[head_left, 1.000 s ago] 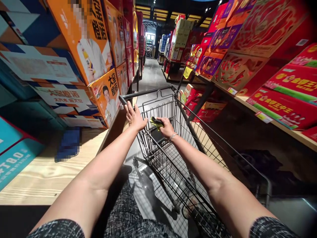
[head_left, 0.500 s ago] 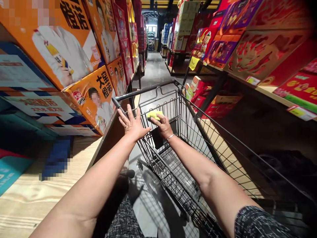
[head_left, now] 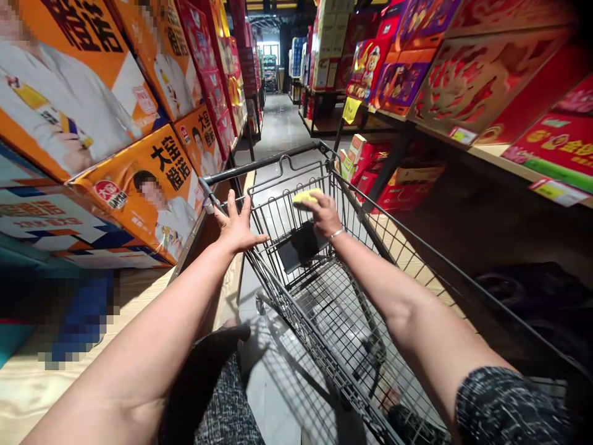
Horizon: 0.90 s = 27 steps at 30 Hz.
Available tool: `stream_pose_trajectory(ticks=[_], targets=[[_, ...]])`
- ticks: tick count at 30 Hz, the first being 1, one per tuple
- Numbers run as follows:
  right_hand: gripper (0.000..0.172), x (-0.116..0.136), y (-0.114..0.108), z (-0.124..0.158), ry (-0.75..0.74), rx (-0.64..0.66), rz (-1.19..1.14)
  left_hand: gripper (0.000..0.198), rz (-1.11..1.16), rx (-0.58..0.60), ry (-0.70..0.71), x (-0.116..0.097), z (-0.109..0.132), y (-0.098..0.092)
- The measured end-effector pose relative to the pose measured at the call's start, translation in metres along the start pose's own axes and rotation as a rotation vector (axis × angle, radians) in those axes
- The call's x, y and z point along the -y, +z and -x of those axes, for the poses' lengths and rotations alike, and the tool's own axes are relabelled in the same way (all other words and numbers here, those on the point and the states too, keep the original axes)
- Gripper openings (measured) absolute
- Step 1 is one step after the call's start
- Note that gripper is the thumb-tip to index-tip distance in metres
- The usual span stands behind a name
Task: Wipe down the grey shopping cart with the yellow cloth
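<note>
In the head view a black wire shopping cart [head_left: 259, 162] stands before me, its handle bar at the far end. My left hand [head_left: 236, 227] is at the cart's left top rim, just below the handle's corner. Its fingers are spread, with the thumb stretched to the right; whether the palm rests on the rim I cannot tell. My right hand [head_left: 325, 216] is over the wire panel at the handle end. Its fingers close on a small yellow-green sponge [head_left: 306, 198], partly hidden by them. Below that hand a black plate [head_left: 296, 246] is fixed to the panel.
Orange drink cartons [head_left: 134, 191] are stacked close on the left, on a pale wooden shelf [head_left: 139, 296]. Red gift boxes [head_left: 482, 86] fill the shelf on the right. The grey aisle floor [head_left: 280, 117] runs on between more racks.
My right hand has moved right and slightly up with the sponge. My left hand stays spread by the rim. The view has shifted, and the cartons look nearer on the left.
</note>
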State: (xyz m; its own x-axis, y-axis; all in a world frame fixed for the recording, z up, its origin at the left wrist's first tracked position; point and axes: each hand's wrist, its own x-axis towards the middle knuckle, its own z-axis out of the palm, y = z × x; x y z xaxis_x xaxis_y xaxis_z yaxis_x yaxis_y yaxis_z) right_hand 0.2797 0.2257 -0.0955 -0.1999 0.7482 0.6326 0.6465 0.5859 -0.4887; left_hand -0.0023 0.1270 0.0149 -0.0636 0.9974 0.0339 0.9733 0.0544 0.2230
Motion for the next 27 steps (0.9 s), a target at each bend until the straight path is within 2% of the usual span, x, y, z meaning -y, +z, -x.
stream_pose_trajectory(ticks=[2, 3, 5, 7, 10, 12, 14, 15, 16, 18, 21, 24, 26, 27], targets=[[0.06, -0.003, -0.001, -0.038, -0.028, -0.098, 0.069, 0.135, 0.006, 0.009, 0.029, 0.0, -0.007, 0.0], [0.061, -0.006, 0.001, -0.047, -0.037, -0.117, 0.099, 0.135, 0.012, 0.013, 0.04, 0.0, -0.01, 0.0], [0.066, -0.014, 0.007, -0.042, -0.027, -0.102, 0.122, 0.135, 0.024, 0.017, 0.058, 0.0, -0.016, 0.001], [0.073, -0.025, 0.016, -0.008, 0.018, -0.026, 0.147, 0.133, 0.025, 0.009, 0.069, -0.001, -0.022, 0.001], [0.081, -0.042, 0.025, 0.074, 0.116, 0.204, 0.224, 0.122, -0.004, -0.034, 0.041, -0.007, -0.026, 0.001], [0.074, -0.05, 0.024, 0.126, 0.156, 0.337, 0.263, 0.112, -0.031, -0.085, -0.003, -0.016, -0.022, 0.002], [0.067, -0.056, 0.017, 0.157, 0.187, 0.398, 0.281, 0.106, -0.046, -0.106, -0.032, -0.027, -0.011, 0.004], [0.065, -0.058, 0.013, 0.163, 0.202, 0.404, 0.287, 0.104, -0.047, -0.09, -0.032, -0.033, -0.002, 0.007], [0.065, -0.061, 0.008, 0.161, 0.216, 0.403, 0.295, 0.103, -0.045, -0.054, -0.02, -0.038, 0.008, 0.009], [0.068, -0.066, -0.004, 0.139, 0.23, 0.366, 0.307, 0.103, -0.036, 0.04, 0.042, -0.048, 0.029, 0.016], [0.07, -0.074, -0.023, 0.075, 0.2, 0.223, 0.302, 0.1, -0.002, 0.047, 0.124, -0.053, 0.056, 0.025], [0.065, -0.082, -0.037, 0.008, 0.161, 0.078, 0.274, 0.103, 0.055, 0.027, 0.167, -0.05, 0.065, 0.029], [0.066, -0.087, -0.038, -0.018, 0.154, -0.04, 0.243, 0.107, 0.077, 0.02, 0.188, -0.046, 0.063, 0.03], [0.067, -0.088, -0.035, -0.022, 0.159, -0.087, 0.226, 0.109, 0.082, 0.017, 0.196, -0.044, 0.062, 0.031]])
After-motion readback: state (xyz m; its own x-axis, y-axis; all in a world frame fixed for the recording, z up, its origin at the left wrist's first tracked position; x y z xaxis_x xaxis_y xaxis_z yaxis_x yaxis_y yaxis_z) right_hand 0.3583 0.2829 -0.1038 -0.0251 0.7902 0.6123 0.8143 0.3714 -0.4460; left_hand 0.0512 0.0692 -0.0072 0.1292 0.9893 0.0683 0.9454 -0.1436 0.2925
